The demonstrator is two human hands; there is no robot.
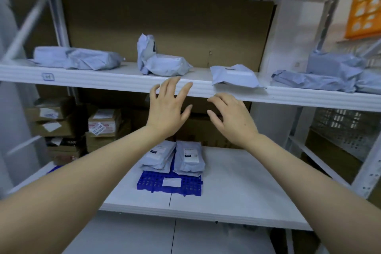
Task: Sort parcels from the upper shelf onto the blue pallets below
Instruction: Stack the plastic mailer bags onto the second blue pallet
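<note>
Overhead, crumpled grey-blue parcels (pixel 165 62) lie along the white upper shelf (pixel 103 78), the leftmost stretched left to right. Two labelled parcels (pixel 188 156) rest front-to-back on the blue pallet (pixel 169 183) below, beside brown cartons (pixel 103 126). Left hand (pixel 167 109) and right hand (pixel 231 117) hover at the shelf edge, each grip apart, empty.

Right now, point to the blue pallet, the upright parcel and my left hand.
blue pallet (pixel 151 183): head view, front grid.
upright parcel (pixel 145 50): head view, upper half.
left hand (pixel 167 109): head view, its back.

Parcels (pixel 165 64) along upper shelf (pixel 123 80), two parcels (pixel 188 156) side by side on pallet (pixel 169 183) below
</note>
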